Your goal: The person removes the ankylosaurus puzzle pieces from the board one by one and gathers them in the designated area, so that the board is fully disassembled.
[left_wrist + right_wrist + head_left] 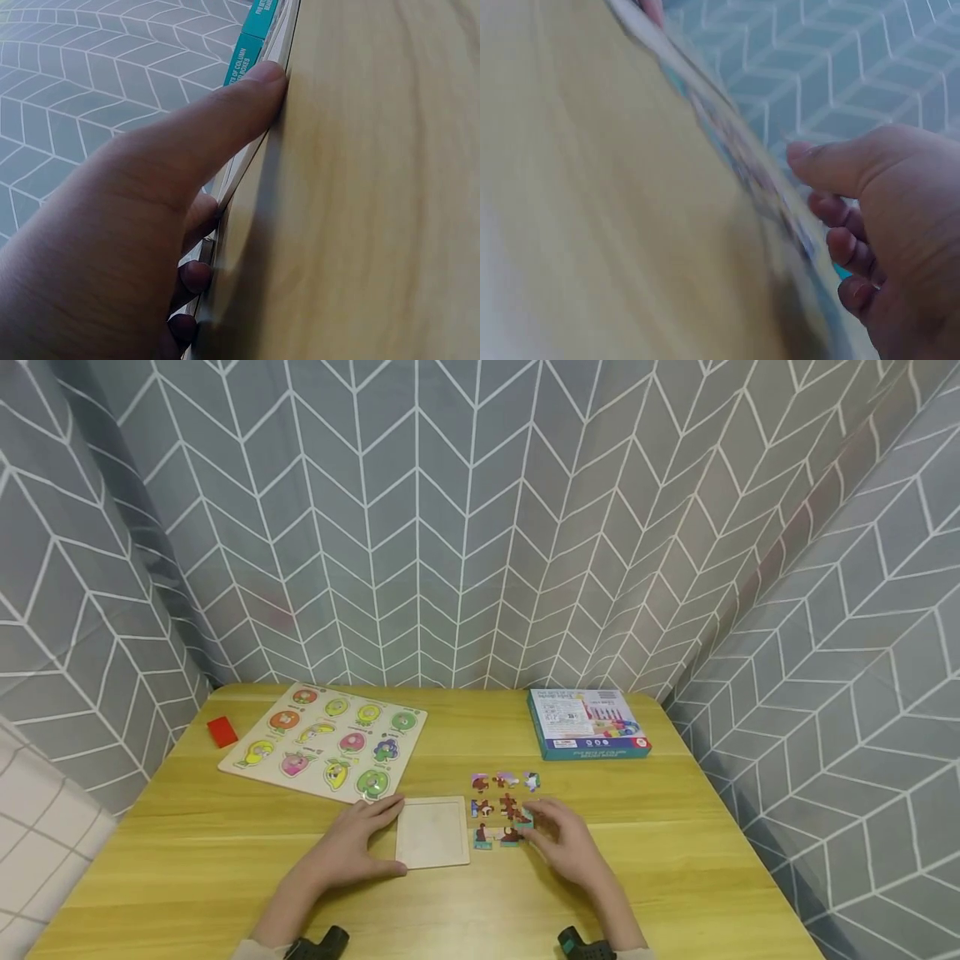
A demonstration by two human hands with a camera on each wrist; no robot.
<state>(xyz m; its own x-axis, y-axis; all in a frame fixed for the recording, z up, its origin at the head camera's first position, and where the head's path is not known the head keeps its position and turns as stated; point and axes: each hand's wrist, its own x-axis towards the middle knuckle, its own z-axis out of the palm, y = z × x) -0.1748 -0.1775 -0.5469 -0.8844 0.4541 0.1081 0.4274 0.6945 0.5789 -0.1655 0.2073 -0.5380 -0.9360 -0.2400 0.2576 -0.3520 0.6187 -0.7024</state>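
A square wooden puzzle tray (432, 832) lies on the table in front of me. My left hand (348, 845) holds its left edge, with the thumb at the near corner and the index finger at the far corner. Just right of the tray, several brown, white and teal jigsaw pieces (486, 808) lie in loose rows. My right hand (564, 842) is at their right side, a teal-edged jigsaw piece (525, 818) between its thumb and index fingertips. In the right wrist view the pieces are blurred, and the fingertips hide the contact.
A wooden board with fruit and vegetable pictures (318, 745) lies behind the left hand. Beside it, at the far left, is a small red block (222, 732). A teal and white box (588, 724) stands at the back right. Patterned curtains (420, 527) hang behind the table.
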